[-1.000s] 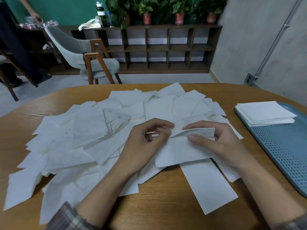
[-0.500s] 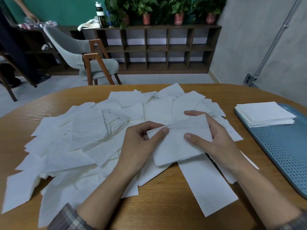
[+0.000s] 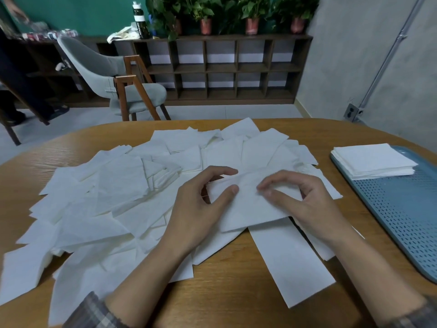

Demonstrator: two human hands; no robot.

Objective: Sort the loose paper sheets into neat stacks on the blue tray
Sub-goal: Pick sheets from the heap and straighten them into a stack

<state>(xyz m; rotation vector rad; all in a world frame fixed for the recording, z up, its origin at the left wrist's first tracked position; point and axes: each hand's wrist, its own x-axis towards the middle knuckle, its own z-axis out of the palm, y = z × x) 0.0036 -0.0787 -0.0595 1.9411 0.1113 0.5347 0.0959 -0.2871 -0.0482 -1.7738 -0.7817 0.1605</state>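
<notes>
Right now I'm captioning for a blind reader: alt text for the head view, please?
The left hand and right hand pinch one paper sheet over a messy pile of sheets on a wooden table. A neat stack sits on the blue tray at the right.

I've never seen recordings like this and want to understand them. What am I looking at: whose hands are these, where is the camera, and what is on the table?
There is no machine here. A person wears a camera on the head, looking down at their own two hands, so this is the only view. A wooden table is strewn with a pile of loose white sheets. At the right lies a blue tray with one neat stack at its far end. The left hand and right hand both pinch one sheet over the pile.
</notes>
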